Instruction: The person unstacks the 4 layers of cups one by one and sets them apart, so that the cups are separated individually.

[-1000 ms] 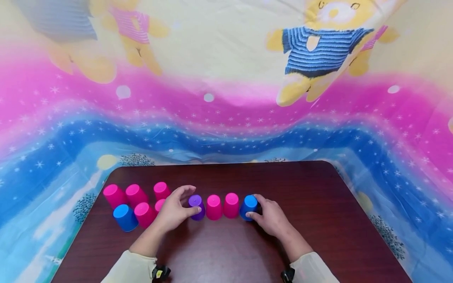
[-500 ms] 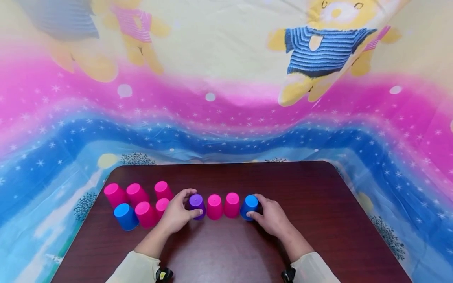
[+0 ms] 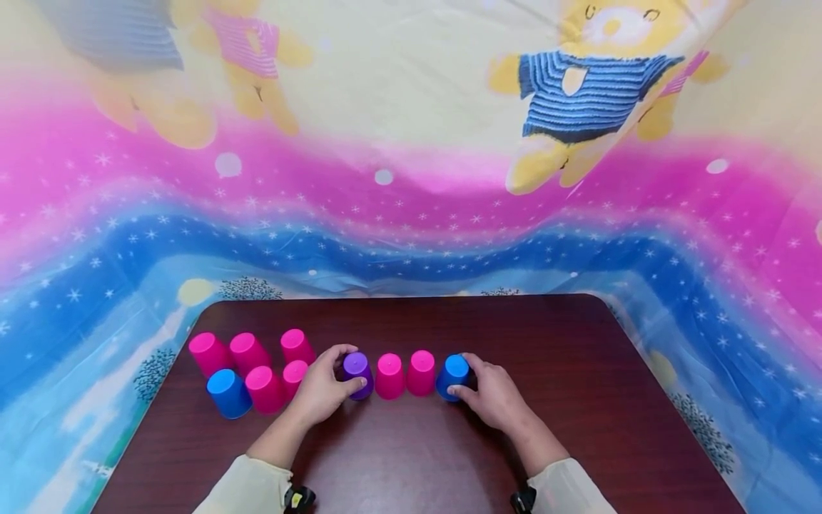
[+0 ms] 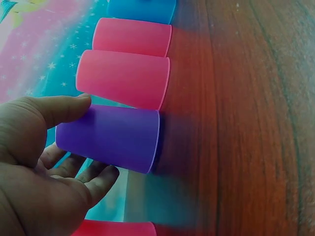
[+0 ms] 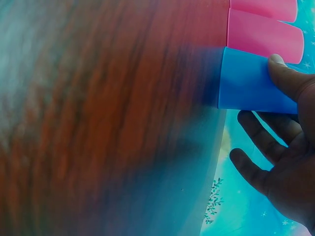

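Observation:
In the head view my left hand holds an upside-down purple cup on the table, thumb in front and fingers behind. To its right stand two upside-down pink cups, one pink cup beside the purple one and another pink cup after it. My right hand grips an upside-down blue cup at the row's right end. The left wrist view shows the thumb against the purple cup, fingers along its other side. In the right wrist view, the thumb presses the blue cup; some fingers spread below it.
Left of my left hand stand several more upside-down pink cups and another blue cup, some near my left wrist. All rest on a dark brown table. A patterned cloth hangs behind the table's far edge.
My left hand and the purple cup shift very slightly right, mostly in the first half second, as the whole view drifts a little. My right hand keeps its hold on the blue cup.

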`<state>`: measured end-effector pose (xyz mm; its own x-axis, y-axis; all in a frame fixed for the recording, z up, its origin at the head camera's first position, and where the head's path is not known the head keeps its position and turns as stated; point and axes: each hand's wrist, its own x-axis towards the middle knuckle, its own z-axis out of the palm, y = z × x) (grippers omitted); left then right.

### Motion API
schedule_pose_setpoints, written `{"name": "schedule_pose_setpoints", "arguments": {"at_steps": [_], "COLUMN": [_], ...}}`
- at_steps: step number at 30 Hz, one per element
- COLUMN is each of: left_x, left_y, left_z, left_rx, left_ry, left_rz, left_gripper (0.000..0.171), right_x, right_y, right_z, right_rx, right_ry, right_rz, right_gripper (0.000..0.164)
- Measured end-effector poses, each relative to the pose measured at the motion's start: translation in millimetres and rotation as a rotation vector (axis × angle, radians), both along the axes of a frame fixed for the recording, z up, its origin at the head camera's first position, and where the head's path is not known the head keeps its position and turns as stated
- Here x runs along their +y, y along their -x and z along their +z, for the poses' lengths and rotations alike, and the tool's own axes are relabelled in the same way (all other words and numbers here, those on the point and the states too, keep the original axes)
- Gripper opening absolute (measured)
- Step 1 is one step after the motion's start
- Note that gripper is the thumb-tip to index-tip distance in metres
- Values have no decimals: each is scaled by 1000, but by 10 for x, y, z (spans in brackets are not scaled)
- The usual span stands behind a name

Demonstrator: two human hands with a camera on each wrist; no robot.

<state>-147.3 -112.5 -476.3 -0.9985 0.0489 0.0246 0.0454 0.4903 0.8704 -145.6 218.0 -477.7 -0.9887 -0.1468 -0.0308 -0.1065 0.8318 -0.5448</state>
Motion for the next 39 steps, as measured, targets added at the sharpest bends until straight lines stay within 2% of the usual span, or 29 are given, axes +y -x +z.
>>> {"name": "schedule_pose_setpoints", "arguments": {"at_steps": [8,19,29,39], "left_x": [-43,-115,-273,-404], "left_y": [-32,-121,-170,-220], "left_z": [93,308,458,536], "left_rx": [-3,0,3,-25], "left_ry": [-28,-113,-61,-68], "left_rz": [-1,-15,18,41], "left_gripper": [56,57,62,66], "right_x": [3,3,6,15], "right_y": [-1,-2,-5,-9], "right_z": [-18,-8,-18,-8], "right_rx": [6,8,2,15], "right_ry": [-2,-6,-5,-5], "right_rz": [3,6,5,17], "right_gripper": [71,71,71,71]}}
